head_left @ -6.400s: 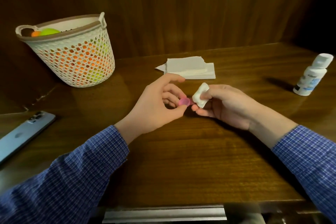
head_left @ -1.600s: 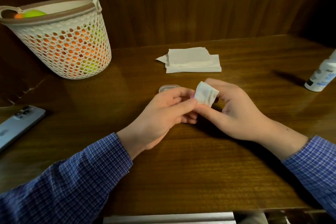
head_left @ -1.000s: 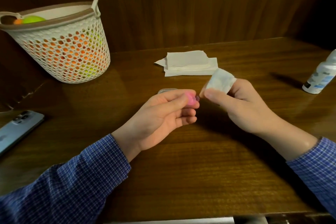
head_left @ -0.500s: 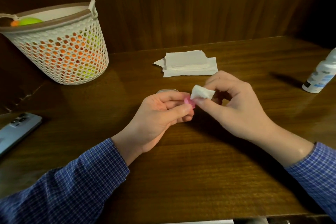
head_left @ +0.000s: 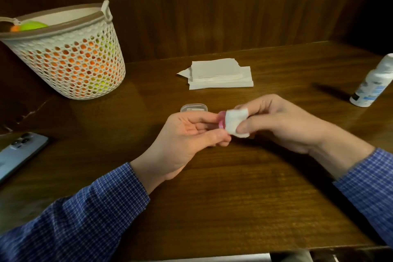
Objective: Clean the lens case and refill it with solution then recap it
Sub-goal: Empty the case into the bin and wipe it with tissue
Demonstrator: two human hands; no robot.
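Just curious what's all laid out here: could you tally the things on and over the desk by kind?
Basket: 1
Phone: 1
Tissue stack: 1
Folded tissue wad: 1
Solution bottle: 1
Clear lens case part: 1
Pink cap: 1
Total: 7

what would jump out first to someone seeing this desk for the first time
Mid-desk, the left hand pinches a small pink lens-case cap while the right hand presses a folded white tissue pad against it. At far left stands a white perforated plastic basket showing orange and green contents; a white solution bottle stands at the right edge.
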